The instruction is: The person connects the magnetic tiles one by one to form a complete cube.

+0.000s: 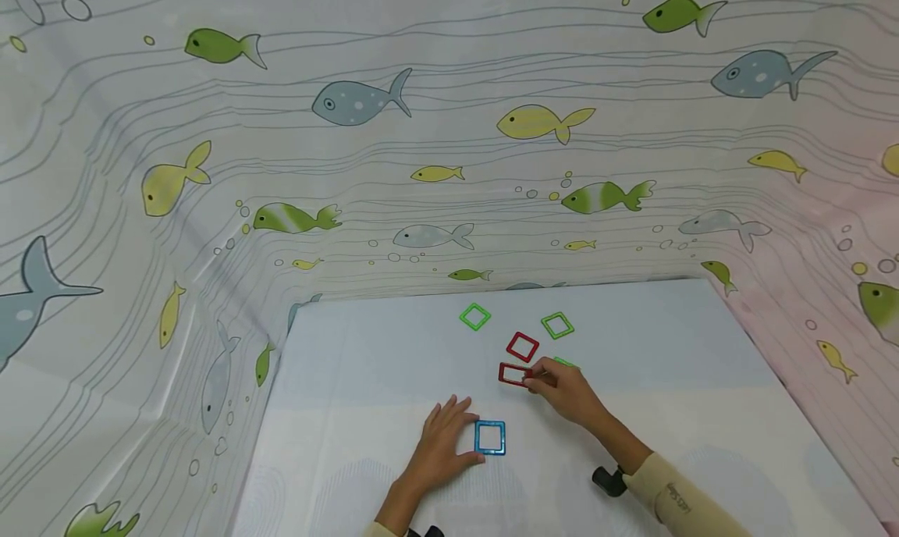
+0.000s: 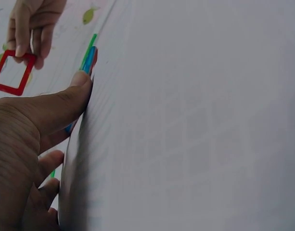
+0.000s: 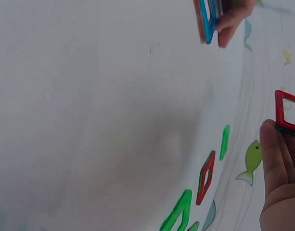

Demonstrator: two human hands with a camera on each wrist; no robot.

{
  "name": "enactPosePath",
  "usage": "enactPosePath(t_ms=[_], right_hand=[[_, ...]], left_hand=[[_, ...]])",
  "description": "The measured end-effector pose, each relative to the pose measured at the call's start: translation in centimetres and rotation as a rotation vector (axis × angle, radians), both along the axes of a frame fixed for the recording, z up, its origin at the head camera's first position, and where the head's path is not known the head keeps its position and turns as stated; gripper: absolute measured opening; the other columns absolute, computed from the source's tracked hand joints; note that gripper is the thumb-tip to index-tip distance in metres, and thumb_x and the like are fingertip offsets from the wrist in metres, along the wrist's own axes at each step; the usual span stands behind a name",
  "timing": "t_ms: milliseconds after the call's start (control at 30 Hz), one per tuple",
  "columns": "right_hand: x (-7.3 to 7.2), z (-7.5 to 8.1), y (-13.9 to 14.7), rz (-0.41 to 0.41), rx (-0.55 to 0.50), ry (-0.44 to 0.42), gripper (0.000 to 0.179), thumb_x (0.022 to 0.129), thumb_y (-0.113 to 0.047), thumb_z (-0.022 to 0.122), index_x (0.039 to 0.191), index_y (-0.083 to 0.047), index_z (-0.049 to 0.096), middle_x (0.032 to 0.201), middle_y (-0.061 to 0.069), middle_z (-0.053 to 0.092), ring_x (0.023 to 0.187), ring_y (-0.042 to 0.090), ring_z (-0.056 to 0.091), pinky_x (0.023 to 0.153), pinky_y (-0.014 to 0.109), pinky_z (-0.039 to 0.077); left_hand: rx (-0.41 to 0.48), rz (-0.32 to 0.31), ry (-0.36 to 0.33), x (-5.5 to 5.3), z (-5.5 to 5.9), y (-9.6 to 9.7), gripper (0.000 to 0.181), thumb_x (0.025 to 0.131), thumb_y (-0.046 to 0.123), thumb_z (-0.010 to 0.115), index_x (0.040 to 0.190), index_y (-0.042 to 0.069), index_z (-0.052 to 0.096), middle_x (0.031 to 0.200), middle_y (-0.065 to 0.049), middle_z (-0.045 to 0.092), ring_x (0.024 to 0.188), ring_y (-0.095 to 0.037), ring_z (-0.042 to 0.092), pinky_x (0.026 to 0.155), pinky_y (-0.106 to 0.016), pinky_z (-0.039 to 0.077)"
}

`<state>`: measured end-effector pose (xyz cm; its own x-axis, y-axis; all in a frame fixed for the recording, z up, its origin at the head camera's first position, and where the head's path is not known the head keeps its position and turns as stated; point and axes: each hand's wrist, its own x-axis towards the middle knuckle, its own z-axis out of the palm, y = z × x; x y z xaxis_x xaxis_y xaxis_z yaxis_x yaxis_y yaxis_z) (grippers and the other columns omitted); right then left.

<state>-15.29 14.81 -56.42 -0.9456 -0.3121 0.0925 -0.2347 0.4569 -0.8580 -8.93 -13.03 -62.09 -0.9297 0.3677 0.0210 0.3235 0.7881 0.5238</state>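
Observation:
In the head view my left hand (image 1: 438, 447) has its thumb and index fingertip at opposite edges of a blue square frame tile (image 1: 490, 438) on the table; its other fingers are spread. A red edge (image 3: 200, 21) shows along the blue tile's table side in the right wrist view. My right hand (image 1: 565, 392) pinches a red square frame tile (image 2: 16, 72) by one edge, raised off the table. A strip of green shows along this tile's lower edge in the right wrist view. Just beyond it lies another red square frame tile (image 1: 523, 347).
Two green square frame tiles lie toward the back, one at left (image 1: 475, 317) and one at right (image 1: 558, 325). A third green tile (image 1: 566, 362) is partly hidden behind my right hand. A fish-printed sheet (image 1: 449, 201) rises behind the white table (image 1: 351, 350) and along its sides.

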Motion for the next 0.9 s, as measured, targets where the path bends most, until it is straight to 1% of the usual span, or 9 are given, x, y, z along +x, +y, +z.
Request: enactPosePath(t_ms=[67, 233, 300, 533, 767, 900], right_hand=[[0.3, -0.3, -0.4, 0.017, 0.02, 0.031, 0.008, 0.093, -0.018, 0.071, 0.099, -0.016, 0.065, 0.092, 0.007, 0.074, 0.08, 0.02, 0.071, 0.069, 0.02, 0.056], [1.0, -0.8, -1.4, 0.022, 0.061, 0.091, 0.01, 0.09, -0.019, 0.074, 0.097, -0.022, 0.067, 0.087, -0.008, 0.072, 0.078, 0.004, 0.063, 0.072, 0.021, 0.056], [1.2, -1.1, -1.7, 0.034, 0.052, 0.097, 0.01, 0.09, -0.018, 0.075, 0.096, -0.022, 0.068, 0.086, -0.013, 0.071, 0.079, 0.002, 0.063, 0.074, 0.021, 0.057], [1.9, -1.9, -2.5, 0.101, 0.052, 0.113, 0.008, 0.09, -0.02, 0.075, 0.094, -0.023, 0.069, 0.085, -0.012, 0.072, 0.075, 0.001, 0.061, 0.07, 0.021, 0.055], [2.5, -2.2, -3.1, 0.141, 0.066, 0.071, 0.007, 0.091, -0.02, 0.074, 0.096, -0.019, 0.07, 0.091, -0.01, 0.074, 0.08, 0.0, 0.064, 0.077, 0.02, 0.057], [2.7, -2.4, -3.3, 0.158, 0.072, 0.05, 0.01, 0.091, -0.024, 0.074, 0.096, -0.016, 0.07, 0.091, -0.01, 0.075, 0.08, 0.0, 0.064, 0.077, 0.021, 0.057]], left_hand=[[0.0, 0.0, -0.002, 0.0, 0.0, 0.0, 0.063, 0.077, 0.048, 0.083, 0.131, 0.027, 0.059, 0.156, 0.002, 0.045, 0.151, -0.028, 0.03, 0.122, -0.055, 0.021], [0.001, -0.005, 0.003, 0.0, -0.2, 0.0, 0.062, 0.077, 0.049, 0.082, 0.131, 0.027, 0.059, 0.155, 0.002, 0.046, 0.15, -0.028, 0.031, 0.121, -0.056, 0.022], [0.005, -0.009, 0.011, 0.1, -0.3, -0.1, 0.062, 0.077, 0.049, 0.082, 0.131, 0.026, 0.059, 0.155, 0.002, 0.046, 0.15, -0.029, 0.031, 0.121, -0.056, 0.022], [0.013, -0.017, 0.037, 0.2, -0.5, -0.2, 0.062, 0.079, 0.049, 0.081, 0.132, 0.026, 0.058, 0.155, 0.002, 0.046, 0.15, -0.028, 0.032, 0.121, -0.055, 0.023], [0.021, -0.015, 0.059, 0.2, -0.5, -0.2, 0.062, 0.078, 0.048, 0.082, 0.13, 0.025, 0.059, 0.154, 0.001, 0.047, 0.149, -0.029, 0.033, 0.12, -0.055, 0.024], [0.017, -0.02, 0.078, 0.2, -0.5, -0.2, 0.062, 0.077, 0.049, 0.081, 0.13, 0.024, 0.059, 0.154, 0.0, 0.048, 0.149, -0.029, 0.034, 0.12, -0.054, 0.025]])
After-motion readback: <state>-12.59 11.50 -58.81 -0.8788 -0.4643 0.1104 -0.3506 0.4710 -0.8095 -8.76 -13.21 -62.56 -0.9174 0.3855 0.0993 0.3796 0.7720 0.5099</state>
